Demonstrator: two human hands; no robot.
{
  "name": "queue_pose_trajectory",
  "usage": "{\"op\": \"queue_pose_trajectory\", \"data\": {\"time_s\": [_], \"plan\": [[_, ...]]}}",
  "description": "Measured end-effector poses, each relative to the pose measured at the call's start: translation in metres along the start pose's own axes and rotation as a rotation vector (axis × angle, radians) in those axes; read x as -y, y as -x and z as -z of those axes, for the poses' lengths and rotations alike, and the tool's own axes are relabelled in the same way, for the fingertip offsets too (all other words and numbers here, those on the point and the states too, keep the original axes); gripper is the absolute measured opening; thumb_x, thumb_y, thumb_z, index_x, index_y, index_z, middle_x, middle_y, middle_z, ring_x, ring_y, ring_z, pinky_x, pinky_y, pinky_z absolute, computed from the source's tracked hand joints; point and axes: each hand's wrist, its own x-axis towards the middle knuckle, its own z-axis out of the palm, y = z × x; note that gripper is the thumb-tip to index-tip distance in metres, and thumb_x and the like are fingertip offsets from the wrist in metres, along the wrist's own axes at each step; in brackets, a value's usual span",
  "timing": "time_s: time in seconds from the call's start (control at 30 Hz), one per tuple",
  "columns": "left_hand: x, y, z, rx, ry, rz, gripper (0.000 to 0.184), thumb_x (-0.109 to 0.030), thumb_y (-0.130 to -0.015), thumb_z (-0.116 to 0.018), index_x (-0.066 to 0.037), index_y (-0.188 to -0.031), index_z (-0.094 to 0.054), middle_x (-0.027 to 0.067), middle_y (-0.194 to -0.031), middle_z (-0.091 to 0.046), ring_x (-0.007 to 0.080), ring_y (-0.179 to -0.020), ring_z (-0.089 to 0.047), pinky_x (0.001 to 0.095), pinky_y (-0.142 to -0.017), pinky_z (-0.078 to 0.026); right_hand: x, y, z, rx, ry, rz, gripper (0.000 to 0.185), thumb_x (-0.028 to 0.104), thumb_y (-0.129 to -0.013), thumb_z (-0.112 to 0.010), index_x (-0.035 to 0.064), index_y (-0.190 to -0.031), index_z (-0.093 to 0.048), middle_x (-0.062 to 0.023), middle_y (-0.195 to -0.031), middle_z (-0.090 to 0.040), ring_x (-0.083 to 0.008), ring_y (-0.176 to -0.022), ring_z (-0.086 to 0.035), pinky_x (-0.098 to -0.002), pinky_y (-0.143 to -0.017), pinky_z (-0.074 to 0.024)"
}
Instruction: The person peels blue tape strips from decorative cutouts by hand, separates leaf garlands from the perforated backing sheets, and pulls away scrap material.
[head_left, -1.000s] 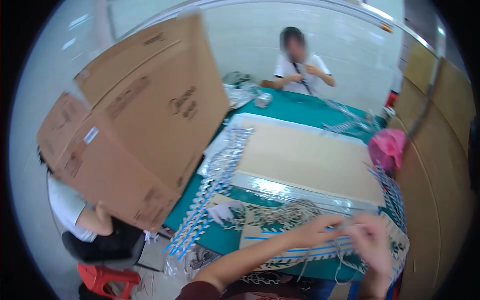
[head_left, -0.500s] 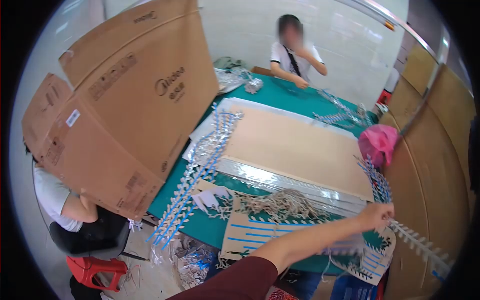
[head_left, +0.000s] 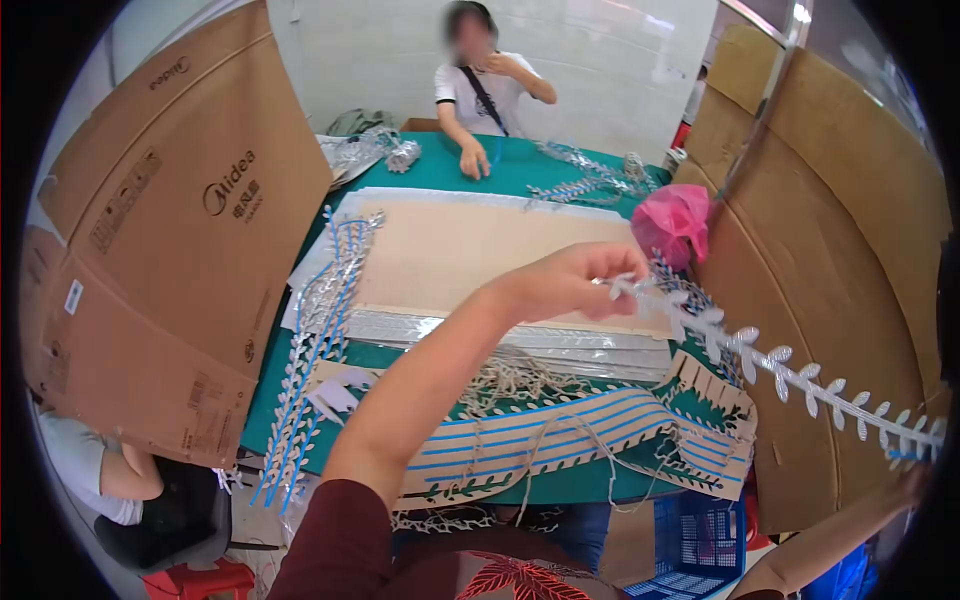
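Observation:
My left hand (head_left: 585, 278) is closed in a pinch on one end of a silvery leaf trim (head_left: 795, 375), above the right side of the stacked sheets. The trim stretches down to the right, its pale leaves standing out on both sides. At the dim right edge of view, my right hand (head_left: 912, 482) is at the trim's other end, where a bit of blue shows; its fingers are hard to make out. Beneath my left arm lies a beige cut-out sheet (head_left: 540, 440) with blue stripes and leaf-shaped edges. Tangled beige leaf strips (head_left: 515, 375) lie behind it.
Stacked beige sheets (head_left: 450, 260) cover the middle of the green table (head_left: 400, 350). Blue-striped leaf trims (head_left: 315, 350) lie left. Large cardboard (head_left: 200, 250) stands left, more cardboard (head_left: 800, 260) right. A pink bag (head_left: 672, 222) and blue crate (head_left: 700, 540) are nearby. A person sits opposite.
My left hand has risen and moved left with the trim's end, and my right forearm has come into view. The view has turned, and the striped sheet is less covered.

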Motion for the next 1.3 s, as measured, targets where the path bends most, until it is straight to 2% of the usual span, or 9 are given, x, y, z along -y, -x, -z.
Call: {"op": "queue_pose_trajectory", "data": {"time_s": [0.13,0.23,0.4,0.6,0.67,0.77,0.87,0.97,1.3], "plan": [[-0.043,0.118,-0.007,-0.12,-0.257,0.375,0.02,-0.02,-0.101,-0.06,-0.005,-0.114,-0.062,-0.0012,-0.096,-0.059,0.0066,-0.076,-0.052,0.0242,-0.067,-0.044,-0.049,-0.028,-0.028,0.154,-0.063,-0.123,0.023,0.029,-0.105,-0.052,0.0064,-0.105,-0.056,0.0027,-0.074,-0.048,-0.0047,-0.053,-0.036,-0.0225,-0.066,-0.0481],[-0.068,0.23,-0.017,-0.301,-0.574,0.369,0.027,-0.028,-0.103,-0.063,-0.003,-0.114,-0.063,-0.0017,-0.089,-0.057,0.007,-0.078,-0.054,0.0257,-0.068,-0.045,-0.115,-0.025,-0.081,0.516,0.11,-0.321,0.021,0.027,-0.105,-0.053,0.0064,-0.105,-0.056,0.0036,-0.073,-0.047,-0.0038,-0.051,-0.033,-0.0215,-0.064,-0.0478],[-0.085,0.414,-0.067,-0.963,-0.564,0.533,0.021,-0.02,-0.097,-0.071,-0.004,-0.109,-0.064,-0.0027,-0.085,-0.054,0.0046,-0.077,-0.049,0.0251,-0.067,-0.043,-0.209,0.095,-0.348,0.967,0.941,-0.484,0.019,0.022,-0.104,-0.056,0.0086,-0.091,-0.055,0.0051,-0.071,-0.047,-0.0029,-0.054,-0.037,-0.0232,-0.062,-0.0437],[-0.058,0.528,-0.118,-1.421,-0.657,0.511,0.025,-0.02,-0.09,-0.076,-0.006,-0.098,-0.057,-0.004,-0.086,-0.051,0.0044,-0.079,-0.043,0.0237,-0.068,-0.038,-0.369,0.155,-0.538,1.55,0.566,0.15,0.017,0.013,-0.101,-0.058,-0.0011,-0.092,-0.056,-0.0065,-0.076,-0.054,-0.0174,-0.068,-0.054,-0.0333,-0.065,-0.045],[-0.044,0.533,-0.125,-1.592,-0.621,0.432,0.025,-0.021,-0.089,-0.076,-0.007,-0.094,-0.056,-0.0046,-0.086,-0.05,0.0049,-0.078,-0.042,0.024,-0.068,-0.038,-0.403,0.172,-0.607,1.627,0.703,-0.028,0.016,0.016,-0.1,-0.059,0.0015,-0.093,-0.059,-0.0097,-0.084,-0.063,-0.0203,-0.08,-0.062,-0.0352,-0.072,-0.0474],[-0.026,0.522,-0.117,-1.686,-0.824,0.608,0.031,-0.026,-0.091,-0.076,-0.004,-0.097,-0.056,0.0014,-0.084,-0.052,0.0114,-0.077,-0.045,0.0274,-0.07,-0.04,-0.488,0.206,-0.687,1.506,0.897,0.497,0.021,0.023,-0.095,-0.068,0.007,-0.109,-0.065,-0.0104,-0.11,-0.068,-0.0254,-0.111,-0.061,-0.0445,-0.096,-0.0447],[0.015,0.524,-0.102,-1.725,-1.088,0.801,0.037,-0.029,-0.091,-0.075,-0.001,-0.105,-0.056,0.0158,-0.095,-0.059,0.0292,-0.083,-0.058,0.0389,-0.076,-0.048,-0.567,0.27,-0.706,1.192,1.105,0.959,0.054,0.034,-0.089,-0.073,0.017,-0.139,-0.058,-0.0081,-0.135,-0.063,-0.0287,-0.135,-0.05,-0.0576,-0.116,-0.0294],[0.029,0.497,-0.098,-1.764,-1.195,0.924,0.041,-0.029,-0.091,-0.074,0.0,-0.113,-0.055,0.0256,-0.112,-0.06,0.0474,-0.101,-0.06,0.0523,-0.084,-0.048,-0.53,0.334,-0.686,1.356,0.873,0.707,0.065,0.033,-0.086,-0.077,0.0157,-0.144,-0.052,-0.0089,-0.14,-0.059,-0.0307,-0.136,-0.048,-0.0554,-0.116,-0.0299],[0.052,0.506,-0.094,-1.719,-1.238,0.916,0.033,-0.025,-0.095,-0.07,0.001,-0.11,-0.058,0.0232,-0.107,-0.061,0.0409,-0.095,-0.061,0.0476,-0.081,-0.049,-0.396,0.321,-0.476,1.557,0.774,0.227,0.052,0.014,-0.082,-0.078,0.0085,-0.131,-0.062,-0.0125,-0.121,-0.064,-0.036,-0.124,-0.053,-0.0471,-0.106,-0.041]]}}
